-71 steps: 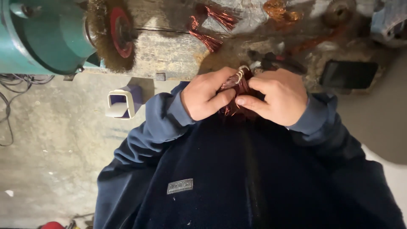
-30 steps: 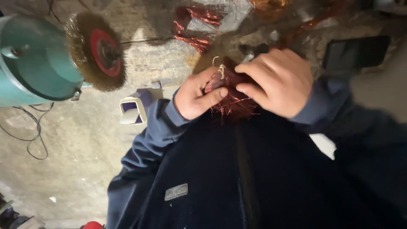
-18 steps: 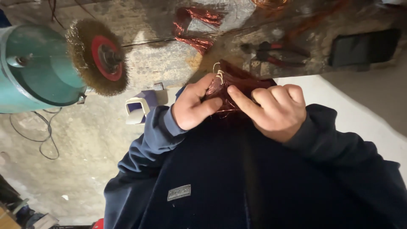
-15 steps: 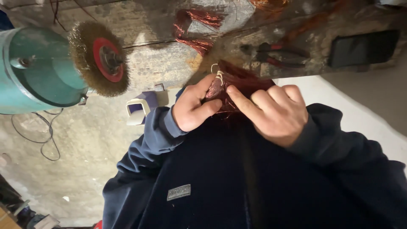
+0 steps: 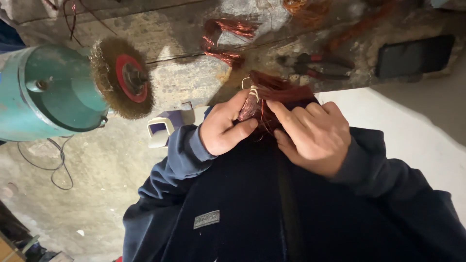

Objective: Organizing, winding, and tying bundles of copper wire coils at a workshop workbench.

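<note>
A bundle of reddish copper winding wire (image 5: 272,92), tied with pale string at its top, is held against my chest over my dark blue jacket. My left hand (image 5: 225,128) grips its left side, thumb pressed across the strands. My right hand (image 5: 313,136) covers the right side, with the index finger laid along the wire. The lower part of the coil is hidden behind both hands.
A worn wooden bench (image 5: 179,77) runs across the top, with more copper coils (image 5: 223,41), red-handled pliers (image 5: 315,68) and a black phone (image 5: 412,56) on it. A teal bench grinder (image 5: 48,92) with a wire brush wheel (image 5: 124,77) stands at left. A small white cup (image 5: 160,131) sits below on the concrete floor.
The view has shifted, so the grinder now sits lower and nearer. My right hand slid down from the top of the coil to its right side; my left hand kept its grip.
</note>
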